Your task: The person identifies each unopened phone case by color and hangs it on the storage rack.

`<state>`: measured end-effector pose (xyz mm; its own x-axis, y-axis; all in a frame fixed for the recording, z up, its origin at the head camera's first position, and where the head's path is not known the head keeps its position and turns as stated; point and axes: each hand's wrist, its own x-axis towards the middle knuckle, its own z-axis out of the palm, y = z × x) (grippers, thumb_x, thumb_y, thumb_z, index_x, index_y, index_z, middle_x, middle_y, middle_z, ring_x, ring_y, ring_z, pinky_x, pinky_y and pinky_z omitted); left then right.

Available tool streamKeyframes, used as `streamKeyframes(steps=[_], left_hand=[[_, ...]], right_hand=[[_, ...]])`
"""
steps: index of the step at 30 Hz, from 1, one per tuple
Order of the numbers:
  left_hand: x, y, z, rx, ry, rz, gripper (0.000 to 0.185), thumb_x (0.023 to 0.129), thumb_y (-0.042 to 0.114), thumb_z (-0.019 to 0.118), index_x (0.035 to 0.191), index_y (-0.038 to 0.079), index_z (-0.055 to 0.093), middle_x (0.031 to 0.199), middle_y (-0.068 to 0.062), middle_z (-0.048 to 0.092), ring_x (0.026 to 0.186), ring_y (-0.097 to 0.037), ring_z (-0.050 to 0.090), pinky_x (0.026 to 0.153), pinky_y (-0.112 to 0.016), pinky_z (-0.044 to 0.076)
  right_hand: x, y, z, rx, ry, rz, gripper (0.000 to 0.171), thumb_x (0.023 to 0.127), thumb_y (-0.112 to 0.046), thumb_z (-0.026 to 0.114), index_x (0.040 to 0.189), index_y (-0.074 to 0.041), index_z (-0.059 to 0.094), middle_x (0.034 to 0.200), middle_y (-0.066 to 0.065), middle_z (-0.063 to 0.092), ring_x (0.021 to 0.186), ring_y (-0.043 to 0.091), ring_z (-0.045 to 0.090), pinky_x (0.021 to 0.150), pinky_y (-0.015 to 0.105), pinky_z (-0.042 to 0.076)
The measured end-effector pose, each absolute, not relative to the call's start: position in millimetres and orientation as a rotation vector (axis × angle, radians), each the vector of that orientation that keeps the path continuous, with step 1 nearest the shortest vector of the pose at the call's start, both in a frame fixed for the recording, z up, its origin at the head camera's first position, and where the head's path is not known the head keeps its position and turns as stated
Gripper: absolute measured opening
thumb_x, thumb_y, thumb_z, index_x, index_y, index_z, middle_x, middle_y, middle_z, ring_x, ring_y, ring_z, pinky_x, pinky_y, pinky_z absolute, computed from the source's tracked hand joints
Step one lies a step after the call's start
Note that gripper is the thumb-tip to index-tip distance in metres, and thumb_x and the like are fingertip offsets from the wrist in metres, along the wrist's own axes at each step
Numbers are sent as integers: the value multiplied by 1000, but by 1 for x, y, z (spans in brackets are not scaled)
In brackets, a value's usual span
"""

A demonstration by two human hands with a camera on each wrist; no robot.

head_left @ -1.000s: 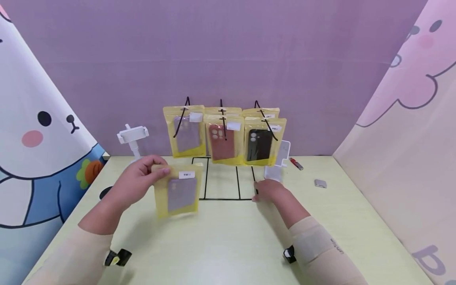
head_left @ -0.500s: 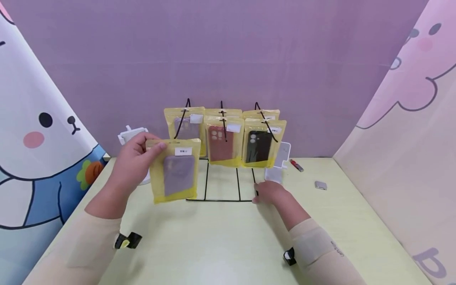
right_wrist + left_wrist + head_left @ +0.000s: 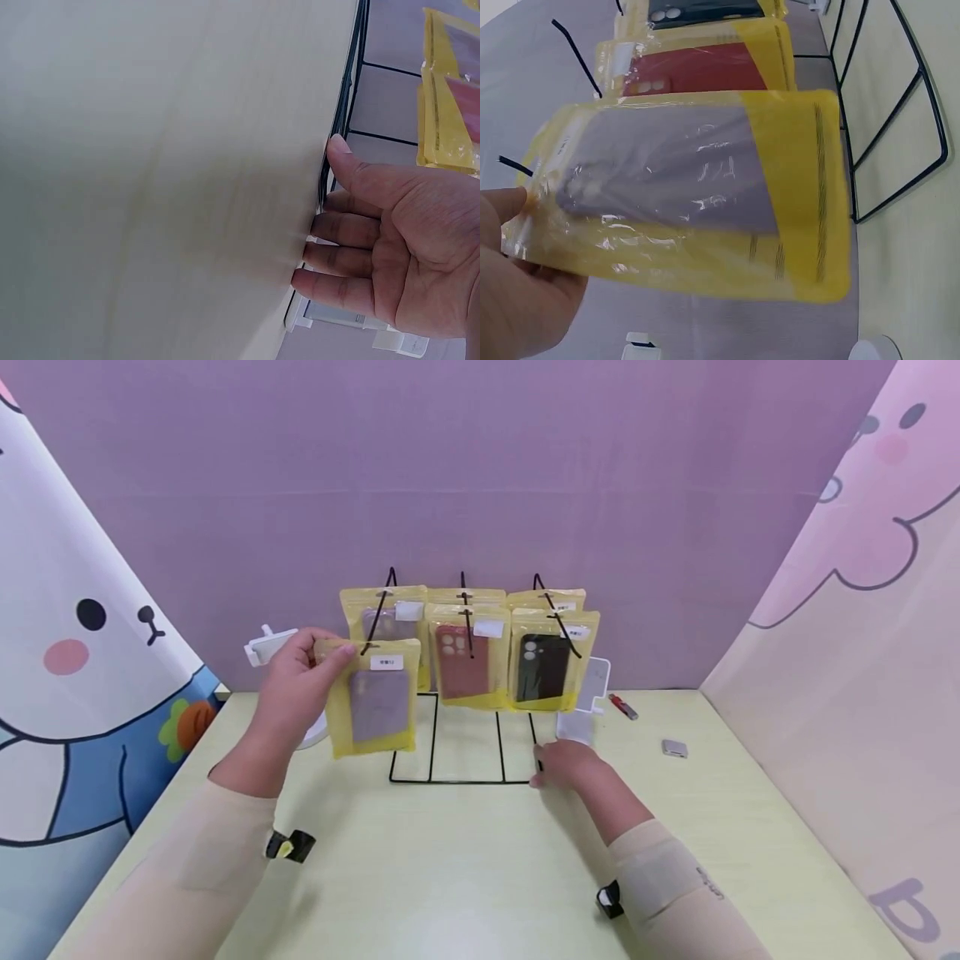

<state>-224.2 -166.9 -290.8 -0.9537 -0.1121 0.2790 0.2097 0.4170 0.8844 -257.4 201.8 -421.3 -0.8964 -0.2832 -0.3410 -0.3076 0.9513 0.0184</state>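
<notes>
Pouch (image 3: 372,697) pinched at top corner by left hand (image 3: 297,681) grip.

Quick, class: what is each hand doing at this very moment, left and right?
Left hand: pinches the top corner of the yellow packet with the purple phone case, held up before the wire rack.
Right hand: open, fingertips on the table at the rack's base.
</notes>
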Motion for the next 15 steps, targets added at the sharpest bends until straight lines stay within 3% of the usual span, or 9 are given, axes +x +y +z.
streamKeyframes(steps=[5,15], left_hand=[[-237,-164,-294,-61,-2299,-1514,54,86,57,66,114,13,50,110,-1,54,101,-16,52,80,-23,49],[-264,-156,-297,-17,-2198,-1521,53,84,56,69,104,13,46,94,0,44,88,-15,43,70,-27,41]], right_hand=[[-257,203,-422,-421,2767,93,68,88,-47,69,143,-10,51,133,12,62,115,30,60,96,46,50],[-259,202,-423,-388,2756,82,70,88,-49,68,145,-12,49,135,10,60,115,28,60,97,46,50]])
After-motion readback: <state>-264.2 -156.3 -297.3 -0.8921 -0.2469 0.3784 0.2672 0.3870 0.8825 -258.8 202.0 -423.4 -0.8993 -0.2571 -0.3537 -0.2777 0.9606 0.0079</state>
